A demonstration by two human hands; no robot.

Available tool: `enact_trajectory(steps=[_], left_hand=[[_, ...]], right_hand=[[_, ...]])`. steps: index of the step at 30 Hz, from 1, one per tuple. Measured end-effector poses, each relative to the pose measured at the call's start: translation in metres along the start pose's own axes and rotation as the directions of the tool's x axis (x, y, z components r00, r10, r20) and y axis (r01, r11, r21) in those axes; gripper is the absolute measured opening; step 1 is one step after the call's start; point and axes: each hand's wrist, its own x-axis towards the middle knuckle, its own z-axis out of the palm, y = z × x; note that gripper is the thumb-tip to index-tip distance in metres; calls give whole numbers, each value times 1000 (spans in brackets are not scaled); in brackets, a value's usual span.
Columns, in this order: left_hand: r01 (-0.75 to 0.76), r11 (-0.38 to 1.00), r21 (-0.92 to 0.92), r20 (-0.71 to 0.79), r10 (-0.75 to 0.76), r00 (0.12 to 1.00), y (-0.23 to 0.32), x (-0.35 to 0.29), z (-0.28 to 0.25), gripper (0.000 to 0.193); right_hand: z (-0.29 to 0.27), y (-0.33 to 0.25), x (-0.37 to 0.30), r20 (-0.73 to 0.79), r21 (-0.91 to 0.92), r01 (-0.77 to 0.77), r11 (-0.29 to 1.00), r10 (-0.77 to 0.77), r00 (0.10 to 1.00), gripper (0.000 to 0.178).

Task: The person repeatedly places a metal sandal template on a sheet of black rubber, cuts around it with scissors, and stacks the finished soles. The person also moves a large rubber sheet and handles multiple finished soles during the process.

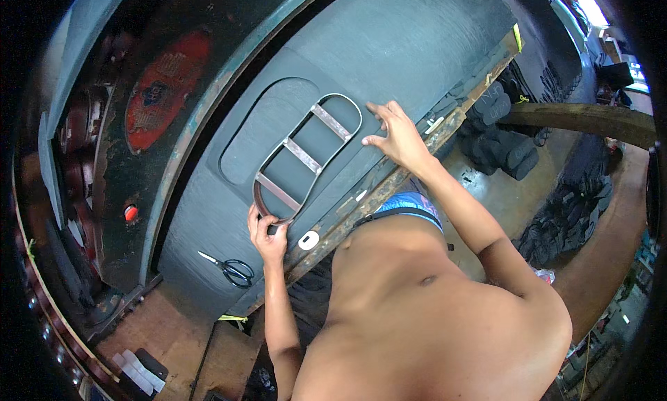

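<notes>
A metal frame (302, 156) (shoe-sole shaped, three crossbars) lies on the dark grey sheet (417, 39). The left hand (269, 242) grips the frame's near end; the right hand (401, 142), thumb and fingers spread apart, hovers just beside its far end. Scissors (237, 272) lie on the sheet, near the frame's gripped end.

Glare burns out the bright patch (589, 3) at upper right, a soft sheen spreads over the grey sheet (417, 39), the dark panel (149, 185) at left sits dim, and straight edges bow (fisheye curvature) toward corners that fall to black
</notes>
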Motion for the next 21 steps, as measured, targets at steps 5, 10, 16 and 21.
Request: enact_trajectory(steps=[5, 10, 16, 21], left_hand=[[-2, 1000, -3, 6, 2, 1000, 6, -1, -5, 35], [-22, 1000, 17, 35, 21, 999, -1, 11, -9, 34], [-33, 997, 69, 63, 28, 998, -4, 5, -8, 38], [-32, 995, 93, 82, 25, 996, -9, 2, -10, 43]], right_hand=[[-4, -5, -3, 36, -15, 71, 997, -70, 997, 89], [4, -5, 5, -46, -52, 117, 992, -119, 992, 92], [4, -4, 0, -60, -24, 44, 999, -45, 997, 86], [7, -4, 3, -83, -5, 38, 999, -38, 996, 84]])
